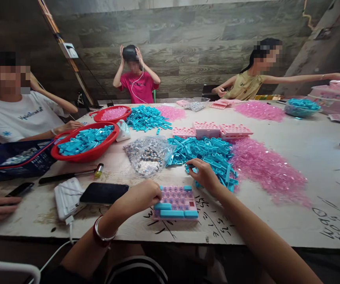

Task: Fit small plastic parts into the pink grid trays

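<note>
A small pink toy keyboard [176, 201] lies in front of me, with long blue keycaps along its near edge and at some corners. My left hand [148, 194] is closed at the keyboard's left side, fingertips down on it. The fingers hide whatever they hold. My right hand [203, 173] reaches to the near edge of a heap of blue keycaps [207, 152]. Its thumb and fingers are bent together around a blue keycap, mostly covered by the fingers.
Beyond the heap stand stacked pink keyboard bases [207, 129]. Clear pink pieces [264, 167] spread to the right. A bag of small parts [149, 156], a phone [105, 193], a white power bank [68, 197] and a red basket [85, 152] lie left. Several people sit around the table.
</note>
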